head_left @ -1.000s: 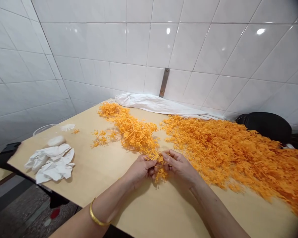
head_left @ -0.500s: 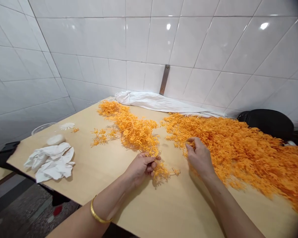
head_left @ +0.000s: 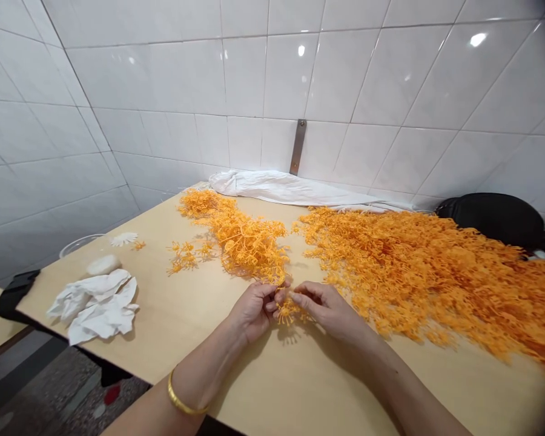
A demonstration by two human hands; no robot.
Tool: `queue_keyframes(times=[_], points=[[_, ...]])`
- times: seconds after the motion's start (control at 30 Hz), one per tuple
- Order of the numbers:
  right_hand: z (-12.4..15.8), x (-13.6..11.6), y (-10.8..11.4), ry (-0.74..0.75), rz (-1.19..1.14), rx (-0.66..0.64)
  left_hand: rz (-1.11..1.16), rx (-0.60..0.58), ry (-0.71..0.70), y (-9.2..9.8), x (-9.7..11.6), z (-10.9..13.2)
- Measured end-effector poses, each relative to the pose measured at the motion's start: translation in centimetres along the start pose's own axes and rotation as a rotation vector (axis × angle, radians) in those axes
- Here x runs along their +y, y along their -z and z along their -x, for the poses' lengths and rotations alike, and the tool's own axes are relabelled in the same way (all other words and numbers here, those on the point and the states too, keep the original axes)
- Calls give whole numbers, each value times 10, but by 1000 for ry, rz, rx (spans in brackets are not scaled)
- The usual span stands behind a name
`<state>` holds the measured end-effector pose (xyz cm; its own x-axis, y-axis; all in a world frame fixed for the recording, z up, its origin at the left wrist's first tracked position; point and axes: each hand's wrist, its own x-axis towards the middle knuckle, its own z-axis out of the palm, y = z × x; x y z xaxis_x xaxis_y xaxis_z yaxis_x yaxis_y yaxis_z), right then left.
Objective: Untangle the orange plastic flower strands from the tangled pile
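Our fingers come close together low over the pale table; those of the left hand pinch a small orange sprig, while we cannot tell whether those of the right hand, bent just beside them, grasp anything. Largest of the orange stuff, the big heap spreads across the table to the right of our right hand, its near-left edge lying close to the knuckles. The long bunch is smaller; it stretches away beyond our fingertips, and its near end reaches the left hand's fingers. Smaller again, the loose cluster lies to the left of that bunch, apart from our hands. Smallest, the orange sprig hangs below our fingertips, in the gap between the two hands, casting a spiky shadow on the table.

Both our forearms slant inward from the bottom of the view, the left one wearing a gold bangle. Our left hand turns its thumb uppermost with the fingers curled, and our right shows its back, thumb pointing toward the left fingertips.
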<state>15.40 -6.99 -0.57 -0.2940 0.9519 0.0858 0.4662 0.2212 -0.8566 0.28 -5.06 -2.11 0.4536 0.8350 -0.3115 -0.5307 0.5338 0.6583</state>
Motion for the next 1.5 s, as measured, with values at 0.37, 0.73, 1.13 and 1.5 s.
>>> queue_keyframes(times=[0.37, 0.73, 1.13, 1.5], points=[[-9, 17, 10, -154, -241, 632, -16, 59, -26, 1, -2, 2], [-2, 14, 32, -153, -289, 190, 82, 88, 35, 1, 3, 0], [-5, 11, 1, -89, -212, 228, -30, 66, 15, 0, 0, 2], [1, 1, 25, -93, -78, 210, 109, 111, -6, 0, 3, -2]])
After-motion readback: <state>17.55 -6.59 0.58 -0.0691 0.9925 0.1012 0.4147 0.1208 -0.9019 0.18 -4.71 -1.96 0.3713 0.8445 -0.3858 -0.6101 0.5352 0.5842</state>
